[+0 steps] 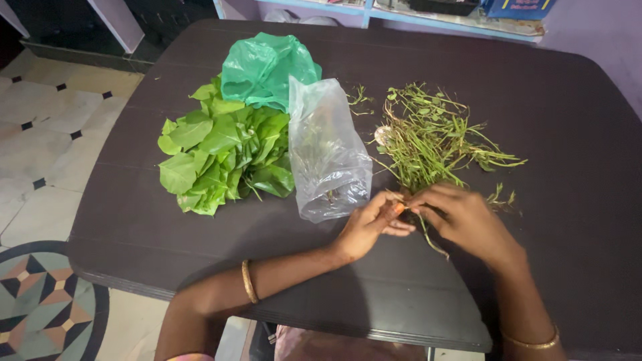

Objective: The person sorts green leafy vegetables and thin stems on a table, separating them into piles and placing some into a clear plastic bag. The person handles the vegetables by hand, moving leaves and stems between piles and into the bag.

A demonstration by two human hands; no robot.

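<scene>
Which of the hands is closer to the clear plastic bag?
The left. The left hand is just right of the clear plastic bag's bottom corner, almost touching it. The right hand is farther right, at the base of the thin green stems.

Both forearms reach up from the bottom edge of the frame, each wrist wearing 1 gold bangle. The left hand [366, 227] and right hand [461, 217] meet at lower centre-right, fingertips pinched together, knuckles raised.
</scene>
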